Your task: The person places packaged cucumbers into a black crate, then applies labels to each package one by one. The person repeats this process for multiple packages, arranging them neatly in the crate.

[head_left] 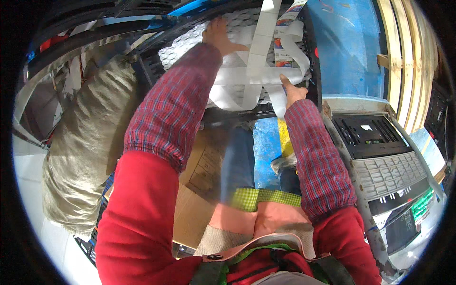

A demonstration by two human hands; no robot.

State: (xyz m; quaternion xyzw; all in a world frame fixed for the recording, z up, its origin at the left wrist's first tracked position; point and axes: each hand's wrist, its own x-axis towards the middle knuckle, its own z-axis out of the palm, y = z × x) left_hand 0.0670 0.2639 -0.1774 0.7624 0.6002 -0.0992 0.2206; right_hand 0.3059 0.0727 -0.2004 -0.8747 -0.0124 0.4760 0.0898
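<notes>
Wide white strips (pixel 237 76) lie in loops and crossings over a pale, bumpy-textured sheet (pixel 183 45) in a black crate (pixel 312 61). A strip with coloured printed patches (pixel 283 45) runs among them near the far right side. My left hand (pixel 219 37) is spread over the sheet's far part, its thumb stretched toward the strips; it grips nothing visible. At the near right of the strips is my right hand (pixel 294 92), thumb stretched out by a strip's edge and apart from the other fingers, which are partly hidden. Checked sleeve covers reach both wrists.
A stuffed pale woven sack (pixel 88 147) stands at the left. Below the crate is a cardboard box (pixel 192 209). On the right stand a metal-framed rack (pixel 387 111) with black and grey plastic parts, and wooden slats (pixel 403 61). Blue surface (pixel 349 47) lies beyond the crate.
</notes>
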